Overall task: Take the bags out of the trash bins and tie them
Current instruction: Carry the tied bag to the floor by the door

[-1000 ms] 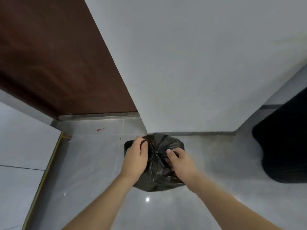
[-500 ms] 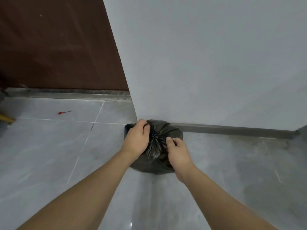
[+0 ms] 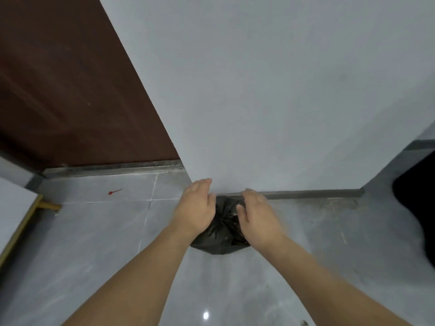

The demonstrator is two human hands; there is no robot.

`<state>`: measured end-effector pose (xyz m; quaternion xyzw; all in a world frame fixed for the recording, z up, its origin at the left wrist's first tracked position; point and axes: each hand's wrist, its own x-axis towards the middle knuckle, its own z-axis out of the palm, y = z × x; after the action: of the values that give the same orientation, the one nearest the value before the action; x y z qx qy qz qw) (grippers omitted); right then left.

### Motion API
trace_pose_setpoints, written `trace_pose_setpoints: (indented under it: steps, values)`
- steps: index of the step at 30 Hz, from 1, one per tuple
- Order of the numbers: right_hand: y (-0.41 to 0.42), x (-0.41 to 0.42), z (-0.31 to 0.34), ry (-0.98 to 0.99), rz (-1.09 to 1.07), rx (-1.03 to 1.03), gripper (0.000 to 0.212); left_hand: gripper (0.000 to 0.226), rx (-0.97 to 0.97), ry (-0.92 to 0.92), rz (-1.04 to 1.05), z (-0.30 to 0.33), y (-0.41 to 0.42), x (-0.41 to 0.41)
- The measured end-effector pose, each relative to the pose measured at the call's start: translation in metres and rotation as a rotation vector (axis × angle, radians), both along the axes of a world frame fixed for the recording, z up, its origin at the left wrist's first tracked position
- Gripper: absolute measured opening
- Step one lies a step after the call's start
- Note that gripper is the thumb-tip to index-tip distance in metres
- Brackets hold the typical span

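Observation:
A small black trash bag (image 3: 222, 231) sits on the grey tiled floor against the foot of the white wall, its top gathered into a bunch. My left hand (image 3: 196, 208) hovers at the bag's left side with its fingers straight and relaxed, gripping nothing. At the bag's right side is my right hand (image 3: 256, 217), its fingers loosely spread and its thumb near the gathered top. Both hands hide the bag's sides. No trash bin shows near the bag.
A brown door (image 3: 70, 90) stands at the left behind a metal threshold (image 3: 113, 170). A large black object (image 3: 416, 208) sits at the right edge. A small red item (image 3: 115, 191) lies on the floor. A white panel with a yellow edge (image 3: 21, 222) is at the far left.
Both hands have let go of the bag's gathered top and moved apart with fingers straightened. The bag stays on the floor by the wall.

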<state>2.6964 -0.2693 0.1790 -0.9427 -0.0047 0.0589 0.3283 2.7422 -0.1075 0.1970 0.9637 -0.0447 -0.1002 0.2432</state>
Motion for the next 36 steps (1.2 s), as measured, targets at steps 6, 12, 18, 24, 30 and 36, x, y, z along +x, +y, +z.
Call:
trace_pose_setpoints:
  steps: [6, 12, 18, 24, 30, 36]
  values:
    - [-0.043, -0.015, 0.278, -0.109, 0.154, -0.253, 0.054, 0.048, 0.186, -0.254, -0.151, 0.270, -0.030, -0.014]
    - [-0.072, -0.069, 0.587, -0.171, 0.097, -0.328, 0.057, 0.051, 0.276, -0.495, -0.184, 0.580, -0.045, -0.069]
    - [-0.081, -0.152, 0.726, -0.213, 0.088, -0.444, 0.059, 0.053, 0.356, -0.590, -0.177, 0.715, -0.050, -0.149]
    - [-0.099, -0.212, 0.742, -0.166, -0.053, -0.414, 0.058, 0.054, 0.327, -0.551, -0.288, 0.732, -0.064, -0.177]
    - [-0.151, -0.285, 0.748, -0.146, -0.298, -0.385, 0.056, 0.053, 0.205, -0.550, -0.454, 0.738, -0.127, -0.200]
    - [-0.230, -0.408, 0.747, -0.112, -0.568, -0.413, 0.057, 0.052, 0.066, -0.554, -0.688, 0.734, -0.239, -0.291]
